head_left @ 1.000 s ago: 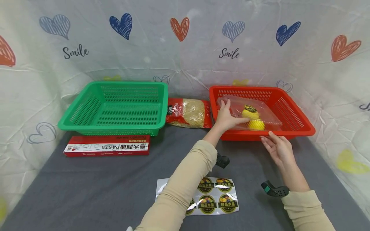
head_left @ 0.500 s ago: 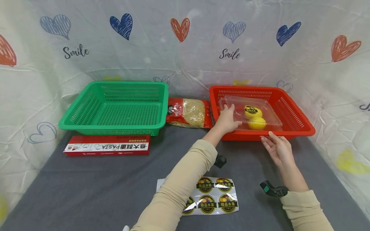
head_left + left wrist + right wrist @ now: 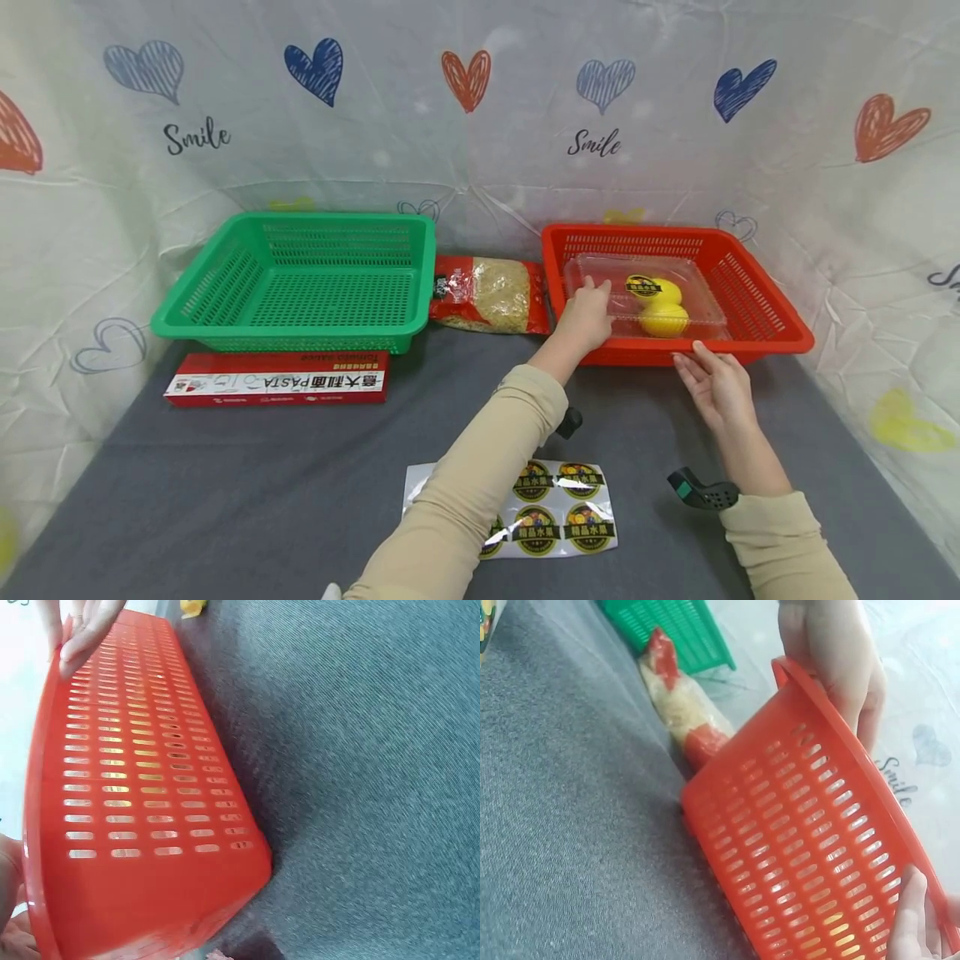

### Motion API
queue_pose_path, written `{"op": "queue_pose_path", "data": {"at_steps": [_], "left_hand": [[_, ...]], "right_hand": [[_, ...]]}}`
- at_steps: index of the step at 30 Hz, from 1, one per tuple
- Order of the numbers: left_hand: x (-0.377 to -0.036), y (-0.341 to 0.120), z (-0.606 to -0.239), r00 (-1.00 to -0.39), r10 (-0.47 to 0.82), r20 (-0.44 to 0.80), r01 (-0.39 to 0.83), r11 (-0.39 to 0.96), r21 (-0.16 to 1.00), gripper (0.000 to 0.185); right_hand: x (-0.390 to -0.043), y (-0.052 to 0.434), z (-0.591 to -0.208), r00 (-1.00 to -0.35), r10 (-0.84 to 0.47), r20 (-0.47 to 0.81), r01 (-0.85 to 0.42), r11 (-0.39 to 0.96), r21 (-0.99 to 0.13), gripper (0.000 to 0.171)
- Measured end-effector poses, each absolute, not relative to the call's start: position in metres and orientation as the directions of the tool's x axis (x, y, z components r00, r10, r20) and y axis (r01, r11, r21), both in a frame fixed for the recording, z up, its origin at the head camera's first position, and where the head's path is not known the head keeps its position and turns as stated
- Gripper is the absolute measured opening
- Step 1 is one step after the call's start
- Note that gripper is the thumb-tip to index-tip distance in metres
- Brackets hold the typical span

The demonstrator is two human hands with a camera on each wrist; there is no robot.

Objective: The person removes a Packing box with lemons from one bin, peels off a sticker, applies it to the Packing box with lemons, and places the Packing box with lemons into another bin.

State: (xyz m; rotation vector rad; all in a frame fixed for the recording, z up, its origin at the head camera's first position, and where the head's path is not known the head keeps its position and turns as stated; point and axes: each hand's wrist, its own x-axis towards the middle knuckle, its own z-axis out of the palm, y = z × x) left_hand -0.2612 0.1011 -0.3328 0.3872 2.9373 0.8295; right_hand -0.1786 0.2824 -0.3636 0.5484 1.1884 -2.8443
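In the head view, a clear plastic lidded box (image 3: 618, 287) lies inside the red basket (image 3: 757, 300). Two yellow fruits (image 3: 663, 319) show through it, and a round black-and-gold sticker (image 3: 642, 286) is on its lid. My left hand (image 3: 585, 317) reaches over the front rim at the box's left end, fingers pointing forward and down; whether the fingertips touch the box is unclear. With thumb and fingers on either side, my right hand (image 3: 722, 387) pinches the basket's front rim. In the right wrist view, the left hand (image 3: 840, 660) hangs over the basket corner.
A green basket (image 3: 337, 300) stands at the left, behind a red PASTA box (image 3: 277, 381). Between the baskets lies a red-and-clear noodle bag (image 3: 495, 293). A sheet of round stickers (image 3: 536, 529) lies in front, partly under the left forearm.
The clear box has settled flatter in the red basket. My left hand has loosened from its lid and drawn its thumb in. The right hand stays on the rim.
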Motion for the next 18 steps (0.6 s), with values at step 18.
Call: {"op": "queue_pose_path", "data": {"at_steps": [18], "left_hand": [[-0.250, 0.076, -0.337, -0.901, 0.392, 0.184, 0.422, 0.696, 0.581, 0.052]], "right_hand": [[-0.173, 0.291, -0.363, -0.974, -0.008, -0.224, 0.223, 0.066, -0.972, 0.053]]}}
